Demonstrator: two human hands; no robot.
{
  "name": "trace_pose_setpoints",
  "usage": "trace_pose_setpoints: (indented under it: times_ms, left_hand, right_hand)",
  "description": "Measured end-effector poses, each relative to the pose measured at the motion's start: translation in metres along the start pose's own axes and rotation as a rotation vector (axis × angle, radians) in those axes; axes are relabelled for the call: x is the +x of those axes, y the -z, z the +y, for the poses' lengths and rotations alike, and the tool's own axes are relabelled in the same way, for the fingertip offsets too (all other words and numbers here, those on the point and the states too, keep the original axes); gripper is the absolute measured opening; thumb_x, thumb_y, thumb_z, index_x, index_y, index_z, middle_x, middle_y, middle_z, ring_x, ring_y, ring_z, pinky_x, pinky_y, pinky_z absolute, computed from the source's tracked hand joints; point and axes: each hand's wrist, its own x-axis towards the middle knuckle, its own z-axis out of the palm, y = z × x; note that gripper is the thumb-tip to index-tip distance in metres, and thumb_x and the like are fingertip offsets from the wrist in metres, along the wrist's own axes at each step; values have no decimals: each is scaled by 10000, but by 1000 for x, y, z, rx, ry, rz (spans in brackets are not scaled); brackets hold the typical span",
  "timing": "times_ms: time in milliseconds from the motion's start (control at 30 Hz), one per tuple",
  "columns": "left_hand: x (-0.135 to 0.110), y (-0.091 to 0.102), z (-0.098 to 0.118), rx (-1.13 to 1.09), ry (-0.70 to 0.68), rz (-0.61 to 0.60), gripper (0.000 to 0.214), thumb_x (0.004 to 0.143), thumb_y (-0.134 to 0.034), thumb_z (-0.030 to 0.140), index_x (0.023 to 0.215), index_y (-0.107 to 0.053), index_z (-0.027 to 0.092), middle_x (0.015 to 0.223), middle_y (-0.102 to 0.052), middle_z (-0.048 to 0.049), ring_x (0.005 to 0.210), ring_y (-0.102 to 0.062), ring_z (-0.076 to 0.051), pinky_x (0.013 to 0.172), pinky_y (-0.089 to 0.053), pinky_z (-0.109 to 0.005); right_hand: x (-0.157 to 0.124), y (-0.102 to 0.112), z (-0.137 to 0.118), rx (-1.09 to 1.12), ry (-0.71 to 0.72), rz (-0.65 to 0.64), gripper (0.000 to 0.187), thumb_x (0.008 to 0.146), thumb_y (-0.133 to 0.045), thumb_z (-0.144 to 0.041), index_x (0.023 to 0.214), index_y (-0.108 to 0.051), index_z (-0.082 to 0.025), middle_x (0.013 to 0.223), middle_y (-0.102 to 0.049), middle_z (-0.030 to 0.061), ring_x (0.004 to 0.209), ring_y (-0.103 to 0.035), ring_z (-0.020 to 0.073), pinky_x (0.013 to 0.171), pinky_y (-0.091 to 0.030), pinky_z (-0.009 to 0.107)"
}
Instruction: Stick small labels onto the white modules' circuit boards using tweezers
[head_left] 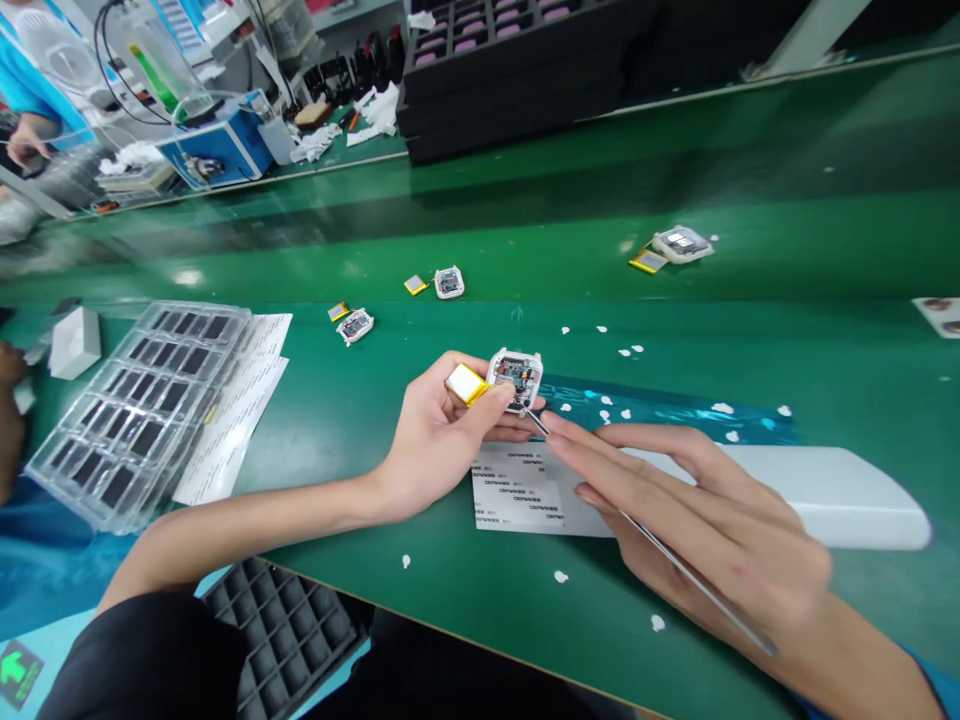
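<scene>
My left hand (442, 440) is closed around a white smartwatch case (517, 375) with its circuit board facing up. A yellow-edged battery (466, 383) hangs off the case's left side, beside my fingers. My right hand (697, 510) grips a slim metal tool (697, 583), whose exact kind I cannot make out. The tool's tip meets the lower right edge of the case. Below my hands lies a printed backing sheet (517, 495) and a long white pad (847, 497), partly covered by my right hand.
Other open watch cases with batteries lie beyond, a left one (355, 326), a middle one (449, 282) and a right one (682, 244). A clear tray (142, 400) of dark pieces sits left. Small white scraps dot the green bench. Black foam trays (517, 100) are stacked behind.
</scene>
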Motion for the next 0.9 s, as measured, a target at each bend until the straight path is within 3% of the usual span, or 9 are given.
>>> trace_pose_setpoints:
  times_ms: [167,300,433,533,633,667,767,833,900]
  left_hand:
    - [0,2,-4,9,-27,-15,351,900,-823,401,1008,-569,183,886,-805,-37,796,-826,-196,786,-719,-329]
    - [-1,3,-10,9,-13,-6,380,853,-862,368,1034,-590,173,898,-802,-32,796,-814,-172,790,-707,-301]
    - [20,16,-8,73,-43,-64,416,824,-880,351,1041,-574,170,875,-804,-53,734,-812,-189,715,-688,-285]
    - [59,49,20,387,-188,44,299,967,-719,320,1168,-559,168,958,-818,-95,784,-826,-206,708,-668,-280]
    - [99,99,61,1222,-232,408,234,1051,-558,243,1271,-609,180,1029,-811,-86,968,-816,-206,890,-649,-308]
    - [109,116,73,1328,-197,487,240,1011,-594,199,1242,-656,177,1109,-804,-119,1110,-790,-273,1000,-624,-396]
    - [127,152,90,1457,-84,579,260,904,-661,122,1155,-731,124,1223,-766,-218,1292,-694,-414,1109,-548,-559]
    - [132,160,86,1511,-68,574,315,906,-652,134,1208,-733,89,1364,-700,-273,1383,-620,-448,1154,-499,-607]
    - [136,155,76,1548,-122,507,376,965,-606,181,1315,-706,87,1554,-579,-267,1516,-498,-418,1252,-408,-594]
  right_hand:
    - [3,-2,2,66,10,33,806,991,-623,56,1697,-363,-233,1272,-795,94,953,-771,237,782,-698,386]
    - [2,-2,5,144,-14,21,836,989,-607,73,1707,-343,-265,1261,-798,89,999,-746,243,788,-682,385]
    - [-4,0,7,69,-1,66,772,1015,-593,28,1696,-386,-273,1209,-815,47,927,-752,228,775,-669,352]
    - [-7,0,8,-12,-41,40,735,1027,-591,5,1686,-416,-268,1215,-814,33,908,-762,228,847,-665,364]
    - [-6,2,8,-18,49,38,702,1038,-575,-3,1687,-412,-216,1201,-818,39,879,-751,228,836,-652,353]
    - [-5,3,9,-25,87,39,707,1038,-577,-2,1692,-397,-203,1199,-819,39,881,-746,228,827,-647,344]
    - [-3,5,9,-39,135,39,719,1043,-572,-4,1704,-361,-191,1222,-813,41,921,-741,235,821,-640,335]
    - [-1,4,9,-30,160,33,716,1055,-543,-7,1713,-330,-191,1235,-809,41,924,-743,231,809,-640,326]
    - [0,1,9,-20,186,35,711,1059,-529,-11,1715,-323,-188,1226,-813,38,908,-747,226,782,-639,316]
